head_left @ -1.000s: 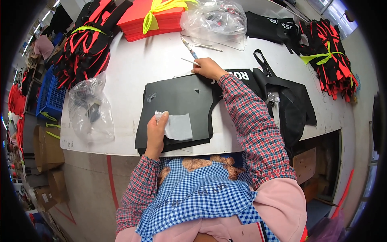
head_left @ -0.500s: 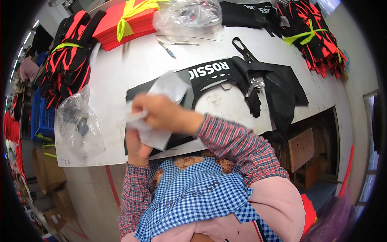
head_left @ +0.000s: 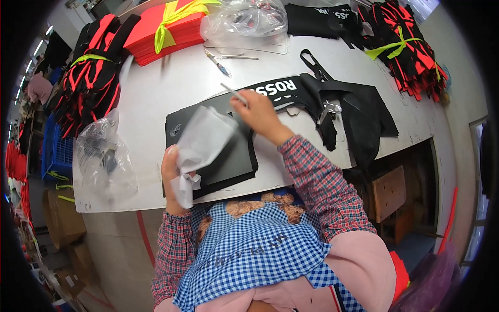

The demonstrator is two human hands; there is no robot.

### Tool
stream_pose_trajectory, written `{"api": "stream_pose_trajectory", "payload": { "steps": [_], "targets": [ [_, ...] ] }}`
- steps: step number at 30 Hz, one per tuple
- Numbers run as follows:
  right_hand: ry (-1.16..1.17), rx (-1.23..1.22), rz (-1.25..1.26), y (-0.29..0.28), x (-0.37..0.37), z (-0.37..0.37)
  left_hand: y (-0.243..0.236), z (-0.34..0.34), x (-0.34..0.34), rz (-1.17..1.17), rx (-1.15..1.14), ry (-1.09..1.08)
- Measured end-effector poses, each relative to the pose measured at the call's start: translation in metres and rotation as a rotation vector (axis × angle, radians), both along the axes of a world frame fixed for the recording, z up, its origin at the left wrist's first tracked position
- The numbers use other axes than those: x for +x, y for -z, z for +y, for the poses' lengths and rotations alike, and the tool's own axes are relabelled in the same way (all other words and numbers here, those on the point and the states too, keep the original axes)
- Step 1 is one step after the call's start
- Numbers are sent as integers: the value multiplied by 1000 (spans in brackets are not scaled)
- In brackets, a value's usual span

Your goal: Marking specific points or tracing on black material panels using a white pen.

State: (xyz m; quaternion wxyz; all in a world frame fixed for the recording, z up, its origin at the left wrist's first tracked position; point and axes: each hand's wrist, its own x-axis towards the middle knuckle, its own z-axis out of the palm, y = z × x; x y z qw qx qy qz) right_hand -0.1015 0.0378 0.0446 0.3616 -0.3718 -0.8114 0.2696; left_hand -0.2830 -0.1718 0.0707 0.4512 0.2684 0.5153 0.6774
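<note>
My left hand [head_left: 174, 179], at the table's front edge, grips a wad of thin white sheets [head_left: 205, 138]. The sheets spread upward over a stack of dark flat panels [head_left: 234, 164], hiding part of it. Higher and to the right, my right hand [head_left: 257, 115] is closed on a slim pale stick-like piece [head_left: 234, 92], whose exact kind I cannot make out. It hovers over the black fabric piece with white lettering [head_left: 283, 88], beside the panels. A metal clip [head_left: 331, 109] sits on the black fabric to the right.
Along the back lie red sheets [head_left: 166, 39] tied with yellow, a clear plastic bag [head_left: 244, 21] and black pieces [head_left: 317, 20]. Black-and-red strip bundles [head_left: 91, 67] flank both sides. Two pens [head_left: 217, 63] lie mid-table; a crumpled plastic bag [head_left: 106, 158] is at left.
My right hand has moved away from my left, up and to the right, carrying the slim pale piece. The white sheets stay in my left hand, now uncovered.
</note>
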Motion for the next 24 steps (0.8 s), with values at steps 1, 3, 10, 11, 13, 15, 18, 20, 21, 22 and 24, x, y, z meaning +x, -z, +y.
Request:
{"api": "stream_pose_trajectory", "payload": {
  "steps": [1, 3, 10, 11, 13, 15, 18, 20, 21, 22, 24],
  "targets": [
    [0, 30, -21, 0, 0, 15, -6, 3, -1, 33, -165, -16],
    [-33, 26, -155, -5, -18, 37, 28, 2, -7, 291, -105, -119],
    [-154, -71, -552, 23, -58, 113, 61, 10, 7, 986, -98, -84],
    [-189, -145, -608, 24, -62, 118, 63, 10, 9, 1044, -39, -90],
    [-230, -160, -668, 26, -71, 124, 66, 9, 11, 1098, 14, -101],
    [-259, -123, -672, 29, -76, 126, 67, 8, 12, 1121, 27, -126],
    [-130, 26, -496, 37, -75, 131, 67, 8, 14, 1094, 21, -103],
    [129, 129, -231, 37, -68, 139, 64, 11, 16, 1086, 29, -90],
    [260, 286, -93, 33, -64, 148, 62, 14, 18, 1079, 37, -78],
    [345, 317, 14, 22, -62, 149, 64, 13, 18, 1080, 37, -75],
    [419, 345, 128, -22, -67, 138, 68, 8, 13, 963, -42, -56]
  ]
}}
